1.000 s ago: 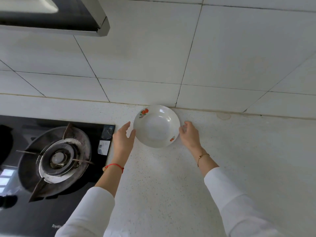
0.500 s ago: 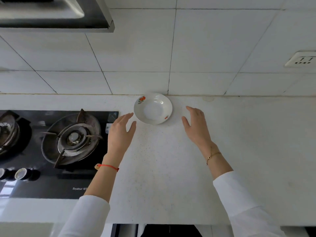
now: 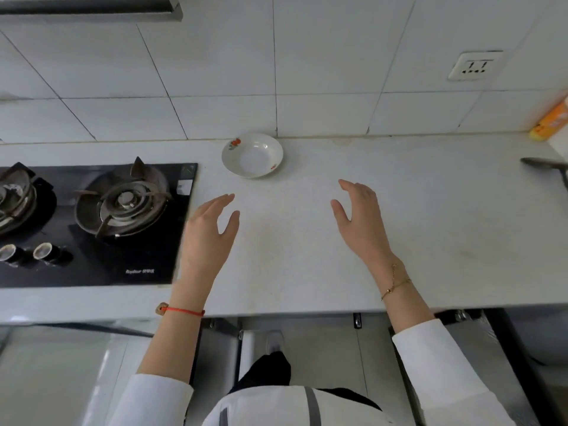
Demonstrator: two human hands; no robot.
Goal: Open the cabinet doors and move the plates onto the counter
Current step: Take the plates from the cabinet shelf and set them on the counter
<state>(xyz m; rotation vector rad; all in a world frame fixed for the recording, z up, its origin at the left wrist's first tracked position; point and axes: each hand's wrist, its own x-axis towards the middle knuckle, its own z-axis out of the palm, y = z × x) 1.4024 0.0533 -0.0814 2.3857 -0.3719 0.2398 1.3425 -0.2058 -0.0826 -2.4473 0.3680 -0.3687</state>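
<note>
A white deep plate (image 3: 252, 155) with small red flower prints rests on the pale counter (image 3: 430, 229), close to the tiled back wall. My left hand (image 3: 209, 235) hovers over the counter in front of it and to its left, fingers apart, holding nothing. My right hand (image 3: 362, 222) hovers on the other side, also open and empty. Both hands are clear of the plate. Below the counter edge, cabinet doors (image 3: 467, 348) stand swung open; the cabinet's inside is hidden from here.
A black gas hob (image 3: 101, 226) with two burners fills the counter's left part. A range hood (image 3: 92, 7) hangs above it. A wall socket (image 3: 475, 65), an orange packet (image 3: 550, 121) and a dark utensil (image 3: 547, 167) sit at the right.
Both hands let go of the plate and drew back toward me. The plate stays on the counter by the wall. My view has pulled back, showing the counter edge and open doors.
</note>
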